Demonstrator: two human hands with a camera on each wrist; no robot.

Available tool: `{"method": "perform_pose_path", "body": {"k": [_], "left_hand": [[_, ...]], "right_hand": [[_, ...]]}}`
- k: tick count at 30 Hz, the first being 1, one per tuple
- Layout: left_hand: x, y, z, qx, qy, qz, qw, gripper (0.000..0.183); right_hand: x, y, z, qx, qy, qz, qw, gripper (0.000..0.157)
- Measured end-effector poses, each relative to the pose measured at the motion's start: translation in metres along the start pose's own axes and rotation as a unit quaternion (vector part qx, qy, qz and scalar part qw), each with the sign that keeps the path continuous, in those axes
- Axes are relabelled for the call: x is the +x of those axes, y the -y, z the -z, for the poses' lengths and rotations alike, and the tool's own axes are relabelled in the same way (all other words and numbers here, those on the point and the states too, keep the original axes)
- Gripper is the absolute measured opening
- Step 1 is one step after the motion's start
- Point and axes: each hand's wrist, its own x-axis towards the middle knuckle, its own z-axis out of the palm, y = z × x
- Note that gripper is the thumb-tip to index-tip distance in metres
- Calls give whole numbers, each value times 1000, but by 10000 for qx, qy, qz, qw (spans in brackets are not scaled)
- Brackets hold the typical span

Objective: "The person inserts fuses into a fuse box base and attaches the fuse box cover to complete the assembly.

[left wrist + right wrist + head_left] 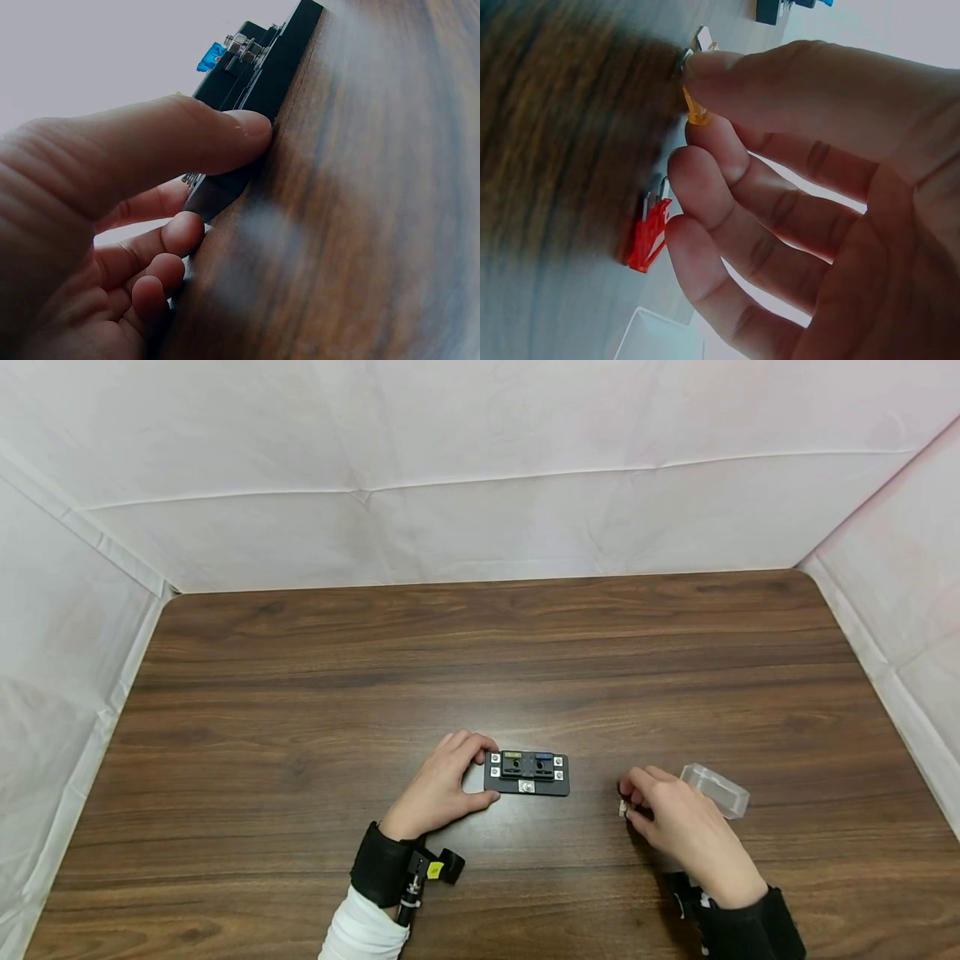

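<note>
A black fuse block [527, 788] with metal screw terminals lies flat on the table. My left hand [442, 781] grips its left end, thumb on the near edge and a finger at the far corner. A translucent blue piece [211, 58] sticks up from the block in the left wrist view. To the right, my right hand [678, 814] pinches a small orange blade fuse [697, 114] between thumb and forefinger, close over the table. Its metal prongs show past the thumb. A red blade fuse [650, 238] lies below the other fingers of that hand.
A clear plastic box [720, 791] sits on the table just beyond my right hand. The brown wood table [337, 668] is bounded by white cloth walls [480, 527] at the back and both sides. Black camera straps [382, 868] wrap both wrists.
</note>
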Motion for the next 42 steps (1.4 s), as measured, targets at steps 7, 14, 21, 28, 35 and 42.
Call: {"method": "perform_pose_path", "body": {"k": [7, 14, 21, 28, 35, 42], "left_hand": [[0, 0, 0, -13, 33, 0, 10000, 46], [0, 1, 0, 2, 32, -10, 10000, 46], [0, 0, 0, 1, 34, -24, 10000, 46], [0, 0, 0, 18, 41, -17, 10000, 45], [1, 0, 1, 43, 67, -37, 10000, 46], [1, 0, 0, 18, 75, -37, 10000, 46]], "right_hand": [[0, 1, 1, -58, 54, 23, 10000, 23], [-1, 1, 1, -61, -2, 122, 9999, 21], [-1, 1, -1, -41, -325, 318, 9990, 21], [1, 1, -4, -108, -352, 335, 9988, 19], [3, 2, -4, -153, -405, 409, 9982, 19], [5, 5, -4, -151, -448, 416, 9980, 18]]}}
